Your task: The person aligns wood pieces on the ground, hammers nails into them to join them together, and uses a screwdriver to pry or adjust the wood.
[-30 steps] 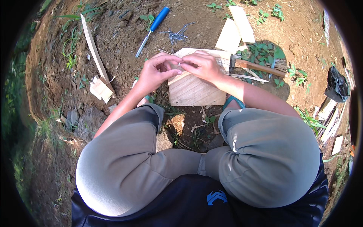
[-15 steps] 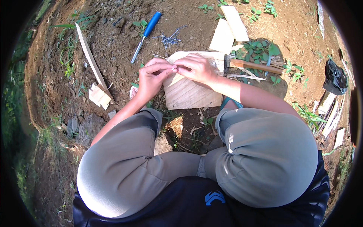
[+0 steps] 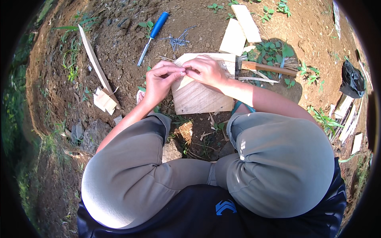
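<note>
Both hands meet fingertip to fingertip over a pale wooden board (image 3: 202, 102) that lies on the ground before my feet. My left hand (image 3: 160, 81) is pinched closed at the board's left edge. From the right, my right hand (image 3: 206, 71) reaches across the board with its fingers curled and pinched against the left fingertips. Whatever sits between the fingertips is too small or too hidden to name. Beyond the hands lie a chisel (image 3: 154, 36) with a blue handle and a loose pile of nails (image 3: 178, 41).
Two pale wooden pieces, one flat board (image 3: 233, 38) and another plank (image 3: 247, 23), lie beyond the board. A hammer's wooden handle (image 3: 270, 68) rests at its right. A long wood strip (image 3: 94, 61) is at left, a black plastic bag (image 3: 351, 81) at far right.
</note>
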Demonstrator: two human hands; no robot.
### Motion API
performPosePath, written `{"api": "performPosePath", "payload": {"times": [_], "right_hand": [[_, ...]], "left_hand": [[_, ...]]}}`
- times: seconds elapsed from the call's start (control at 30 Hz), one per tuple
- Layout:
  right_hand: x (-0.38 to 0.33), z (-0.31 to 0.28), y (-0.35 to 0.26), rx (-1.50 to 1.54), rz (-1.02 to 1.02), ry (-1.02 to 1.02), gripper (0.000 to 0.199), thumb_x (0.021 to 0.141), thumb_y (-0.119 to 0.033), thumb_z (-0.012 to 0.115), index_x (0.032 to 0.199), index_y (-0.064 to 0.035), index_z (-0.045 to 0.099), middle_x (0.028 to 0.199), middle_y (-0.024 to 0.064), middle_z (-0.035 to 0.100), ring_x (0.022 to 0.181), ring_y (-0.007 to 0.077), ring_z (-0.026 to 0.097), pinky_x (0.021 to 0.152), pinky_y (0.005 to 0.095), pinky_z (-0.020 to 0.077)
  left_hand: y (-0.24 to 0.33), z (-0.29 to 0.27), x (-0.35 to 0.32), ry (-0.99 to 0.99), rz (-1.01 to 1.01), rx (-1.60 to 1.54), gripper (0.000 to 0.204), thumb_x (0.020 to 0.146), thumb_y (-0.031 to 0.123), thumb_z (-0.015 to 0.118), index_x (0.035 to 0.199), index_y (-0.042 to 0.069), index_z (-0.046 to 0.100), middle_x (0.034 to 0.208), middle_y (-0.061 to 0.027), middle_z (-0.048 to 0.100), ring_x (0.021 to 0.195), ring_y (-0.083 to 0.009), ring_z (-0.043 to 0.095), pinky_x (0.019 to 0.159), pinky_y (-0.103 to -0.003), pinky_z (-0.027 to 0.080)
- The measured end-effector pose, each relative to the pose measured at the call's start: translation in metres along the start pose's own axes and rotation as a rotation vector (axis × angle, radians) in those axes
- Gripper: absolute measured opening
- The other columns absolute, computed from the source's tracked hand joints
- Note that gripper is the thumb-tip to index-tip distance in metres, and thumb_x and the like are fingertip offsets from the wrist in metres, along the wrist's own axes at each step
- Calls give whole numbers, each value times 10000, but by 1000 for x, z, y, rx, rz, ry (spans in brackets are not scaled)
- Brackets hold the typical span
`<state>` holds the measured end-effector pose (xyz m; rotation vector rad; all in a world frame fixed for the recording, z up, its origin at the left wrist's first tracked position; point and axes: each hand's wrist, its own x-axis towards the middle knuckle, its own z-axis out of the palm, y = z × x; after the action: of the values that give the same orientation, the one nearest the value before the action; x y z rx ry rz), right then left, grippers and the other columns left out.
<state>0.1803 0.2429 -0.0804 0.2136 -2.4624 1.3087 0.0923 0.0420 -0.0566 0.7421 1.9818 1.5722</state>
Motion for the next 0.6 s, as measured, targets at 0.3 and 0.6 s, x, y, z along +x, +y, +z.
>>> {"api": "performPosePath", "payload": {"times": [0.3,0.6], "right_hand": [[-10,-78,-8,-277,26,53,416,860,-119,805,1202,-55,578,1136,97,640,1023,221,659,913,413,536],[-63,-86,0,426,1093,2,652,803,-134,893,1332,-8,533,1232,109,657,1134,217,648,980,359,534]], "left_hand": [[6,2,-4,58,-101,-97,103,892,-6,759,978,15,812,992,-75,722,783,-108,677,676,-241,540],[12,4,3,30,-172,-154,85,898,-4,761,977,-29,781,981,-83,706,720,-98,673,616,-225,507]]}}
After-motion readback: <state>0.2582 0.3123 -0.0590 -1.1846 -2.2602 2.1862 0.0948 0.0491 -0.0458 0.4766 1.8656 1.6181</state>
